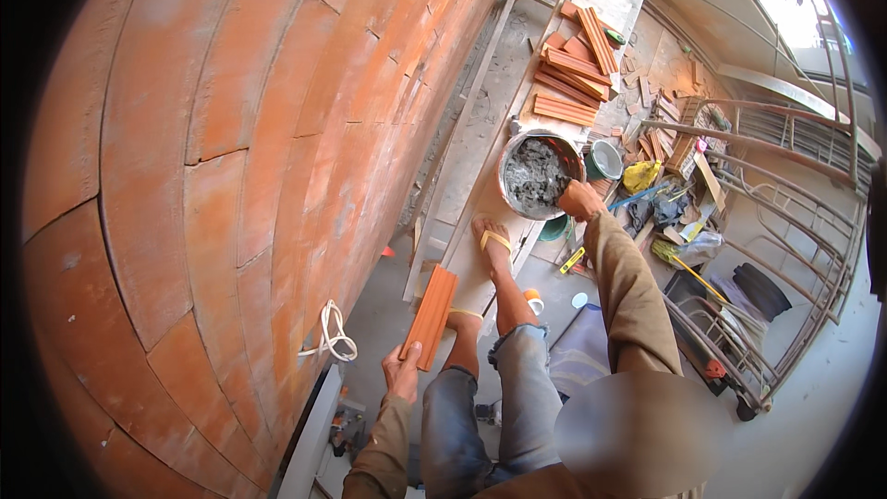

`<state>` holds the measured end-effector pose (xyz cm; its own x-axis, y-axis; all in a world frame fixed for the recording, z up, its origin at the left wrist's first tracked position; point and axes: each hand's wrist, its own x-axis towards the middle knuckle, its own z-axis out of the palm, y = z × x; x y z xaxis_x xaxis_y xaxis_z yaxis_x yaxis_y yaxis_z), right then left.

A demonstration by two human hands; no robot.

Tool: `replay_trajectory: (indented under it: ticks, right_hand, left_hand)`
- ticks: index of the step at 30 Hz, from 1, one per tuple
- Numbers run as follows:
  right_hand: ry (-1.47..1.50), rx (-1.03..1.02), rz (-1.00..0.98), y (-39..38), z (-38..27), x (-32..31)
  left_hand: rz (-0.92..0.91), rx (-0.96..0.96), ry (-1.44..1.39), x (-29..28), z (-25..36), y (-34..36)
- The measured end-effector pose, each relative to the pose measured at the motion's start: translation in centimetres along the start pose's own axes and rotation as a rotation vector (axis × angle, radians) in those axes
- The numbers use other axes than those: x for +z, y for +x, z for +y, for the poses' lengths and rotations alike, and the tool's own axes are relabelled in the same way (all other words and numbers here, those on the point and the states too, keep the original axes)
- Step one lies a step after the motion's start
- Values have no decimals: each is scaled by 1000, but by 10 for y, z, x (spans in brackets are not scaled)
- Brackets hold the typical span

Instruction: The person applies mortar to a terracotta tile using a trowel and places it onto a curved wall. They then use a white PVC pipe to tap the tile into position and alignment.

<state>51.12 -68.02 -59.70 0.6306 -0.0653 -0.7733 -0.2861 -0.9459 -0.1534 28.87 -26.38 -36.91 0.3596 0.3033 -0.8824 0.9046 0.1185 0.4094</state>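
My left hand (401,373) grips one end of a grooved orange clay tile (431,316), tilted upward in front of my left leg, near the wall. At the right side of a bucket (504,187), my right hand (580,200) is closed over the rim. What its fingers hold, if anything, is hidden. Wet grey mortar (536,169) fills part of the bucket. Just beyond it lies a loose pile of grooved clay tiles (571,83) on the planks.
A wall of orange clay tiles (222,92) rises on the left, with a looped white cable (331,340) sticking out. My sandalled feet are on or beside narrow planks (462,222). To the right are a smaller bucket (618,161), a yellow level (572,261), clutter and a metal frame (785,187).
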Motion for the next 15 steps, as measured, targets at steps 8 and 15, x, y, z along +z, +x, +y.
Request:
replay_trajectory:
  ticks: [8, 15]
  right_hand:
    - [961, 300, -351, -18, 11, 34]
    - [2100, 706, -394, -4, 3, 84]
  left_hand:
    - [38, 19, -13, -3, 4, 0]
    - [-6, -2, 28, 11, 10, 2]
